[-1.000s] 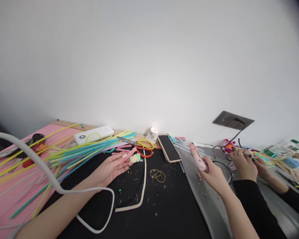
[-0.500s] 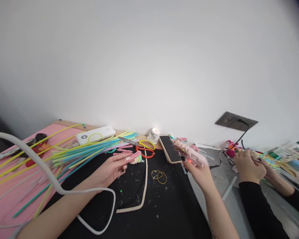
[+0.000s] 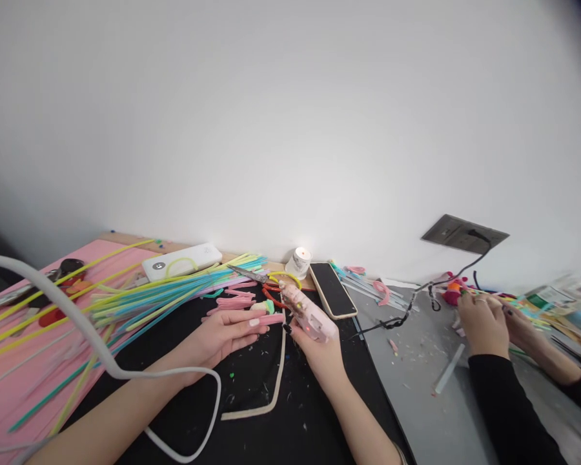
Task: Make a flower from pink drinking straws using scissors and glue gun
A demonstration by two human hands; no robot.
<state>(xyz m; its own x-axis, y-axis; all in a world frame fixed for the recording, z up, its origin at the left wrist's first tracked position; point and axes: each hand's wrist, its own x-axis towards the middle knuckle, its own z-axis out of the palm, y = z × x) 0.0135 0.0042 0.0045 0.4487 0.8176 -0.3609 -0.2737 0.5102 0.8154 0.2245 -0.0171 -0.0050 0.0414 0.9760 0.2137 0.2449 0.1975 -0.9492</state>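
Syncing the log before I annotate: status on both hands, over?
Left hand: pinching pink strip. Right hand: gripping pink glue gun, close to strip. White cable crosses over left forearm.

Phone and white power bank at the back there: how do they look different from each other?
The phone shows a dark, blank screen in a pale case, while the power bank is white with a small dark round patch near its left end. The phone's long side runs from near the wall towards the wearer; the power bank's runs more along the wall. Both are long, with rounded corners, and neither is held.
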